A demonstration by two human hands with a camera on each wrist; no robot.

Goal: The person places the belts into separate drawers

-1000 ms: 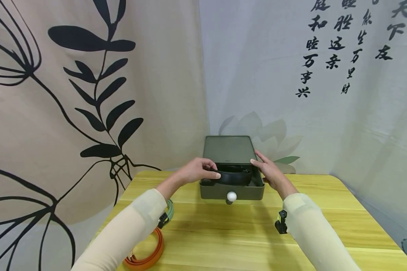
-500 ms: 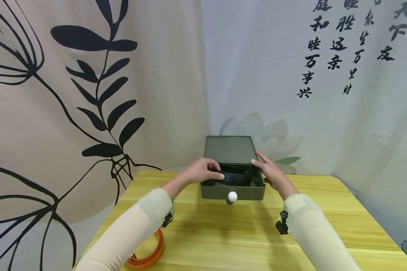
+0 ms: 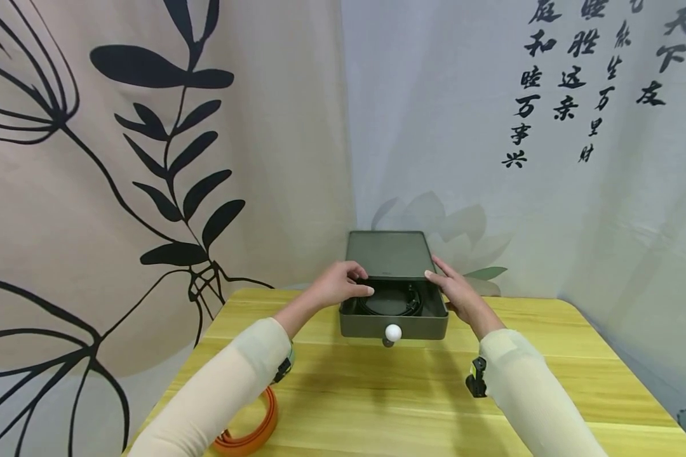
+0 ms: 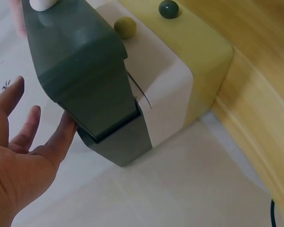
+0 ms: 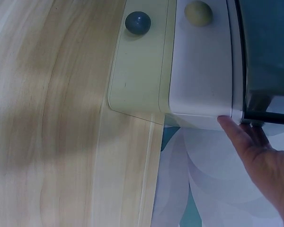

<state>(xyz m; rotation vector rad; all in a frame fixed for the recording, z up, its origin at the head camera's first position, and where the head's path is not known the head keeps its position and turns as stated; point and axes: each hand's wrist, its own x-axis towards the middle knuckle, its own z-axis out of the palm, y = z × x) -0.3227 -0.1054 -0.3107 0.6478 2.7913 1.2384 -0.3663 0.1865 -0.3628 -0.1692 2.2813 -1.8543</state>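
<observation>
A black belt (image 3: 416,303) lies coiled inside the pulled-out dark green top drawer (image 3: 361,327), which has a white knob (image 3: 393,332). Over the drawer's left edge is my left hand (image 3: 340,284), fingers loosely bent, with nothing held between thumb and fingers. In the left wrist view, fingertips of that left hand (image 4: 35,161) meet the side of the green drawer (image 4: 85,109). My right hand (image 3: 462,295) rests along the right side of the small chest. Seen from the right wrist, the fingers (image 5: 241,139) touch the chest's side near the white drawer (image 5: 201,66).
An orange belt (image 3: 265,425) lies coiled at the table's front left. Beneath the green drawer sit the white drawer and a yellow drawer (image 5: 137,71), both pushed in. The chest stands at the back of the wooden table (image 3: 377,406), close to a printed curtain (image 3: 286,158).
My left hand has let go of the black belt and lifted slightly. The belt has dropped flat into the drawer. My right hand stays at the chest's side.
</observation>
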